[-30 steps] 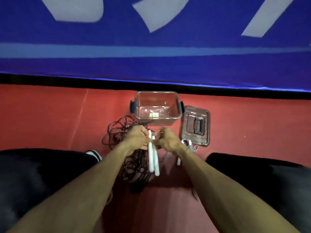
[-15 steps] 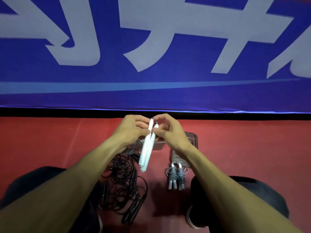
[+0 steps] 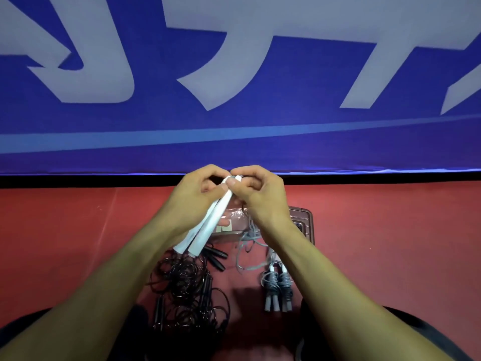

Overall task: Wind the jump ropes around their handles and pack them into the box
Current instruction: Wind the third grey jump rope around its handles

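Two white jump-rope handles (image 3: 208, 225) are held side by side, slanting down to the left. My left hand (image 3: 194, 190) grips their upper part. My right hand (image 3: 256, 191) pinches their top ends. A grey cord (image 3: 247, 246) hangs from under my right hand to the floor. The clear plastic box (image 3: 231, 230) lies mostly hidden behind my hands. A grey rope wound round its handles (image 3: 277, 286) lies on the floor under my right forearm. A tangle of black ropes (image 3: 186, 293) with black handles lies below my left forearm.
The box's brown lid (image 3: 303, 222) lies on the red floor (image 3: 390, 243) right of the box. A blue banner with white characters (image 3: 234, 100) stands along the floor's far edge. My dark-clothed knees (image 3: 416, 334) are at both bottom corners.
Both hands lifted the white handles from floor level to in front of the banner's base. The view tilted up, so the box now sits behind my hands.
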Demonstrator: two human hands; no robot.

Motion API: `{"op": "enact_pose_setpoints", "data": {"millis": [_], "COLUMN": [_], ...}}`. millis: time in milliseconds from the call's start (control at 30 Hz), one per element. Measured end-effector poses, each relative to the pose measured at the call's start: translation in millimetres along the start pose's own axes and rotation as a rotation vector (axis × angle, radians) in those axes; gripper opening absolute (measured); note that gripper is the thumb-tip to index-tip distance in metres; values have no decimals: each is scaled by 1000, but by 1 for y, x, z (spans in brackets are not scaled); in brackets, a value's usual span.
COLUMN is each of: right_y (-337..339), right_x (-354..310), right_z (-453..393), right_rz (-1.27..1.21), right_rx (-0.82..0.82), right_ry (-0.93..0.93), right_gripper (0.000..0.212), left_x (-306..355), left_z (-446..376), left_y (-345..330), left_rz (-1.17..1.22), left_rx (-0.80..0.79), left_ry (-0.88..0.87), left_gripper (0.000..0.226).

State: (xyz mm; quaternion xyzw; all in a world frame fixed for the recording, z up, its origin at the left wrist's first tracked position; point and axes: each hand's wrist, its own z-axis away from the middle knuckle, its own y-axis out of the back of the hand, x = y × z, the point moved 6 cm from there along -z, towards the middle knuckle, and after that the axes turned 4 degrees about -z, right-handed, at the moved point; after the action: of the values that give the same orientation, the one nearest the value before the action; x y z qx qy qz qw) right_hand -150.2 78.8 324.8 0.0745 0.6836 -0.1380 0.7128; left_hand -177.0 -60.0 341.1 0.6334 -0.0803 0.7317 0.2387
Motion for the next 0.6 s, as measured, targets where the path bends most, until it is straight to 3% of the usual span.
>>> {"op": "enact_pose_setpoints", "data": {"millis": [167,333,467,600], "right_y": [12,14,15,16], "right_x": [-5,-11,-10,-11], "right_z": [1,10,15,13], "right_rz": [8,28,75,100], "right_rx": [68,15,-11,-5], "right_ry": [1,-3,1,20], "right_gripper": [14,16,16,20], "left_x": [2,-1,-7,-4], "left_z": [4,12,19,22], "left_y": [-21,-22,-24,-29], "left_rz": [-31,-76,1,112], "left_rx": [-158,-143,-138,-187], "left_ry": [32,41,102,110], "left_gripper": [21,18,25,17]}}
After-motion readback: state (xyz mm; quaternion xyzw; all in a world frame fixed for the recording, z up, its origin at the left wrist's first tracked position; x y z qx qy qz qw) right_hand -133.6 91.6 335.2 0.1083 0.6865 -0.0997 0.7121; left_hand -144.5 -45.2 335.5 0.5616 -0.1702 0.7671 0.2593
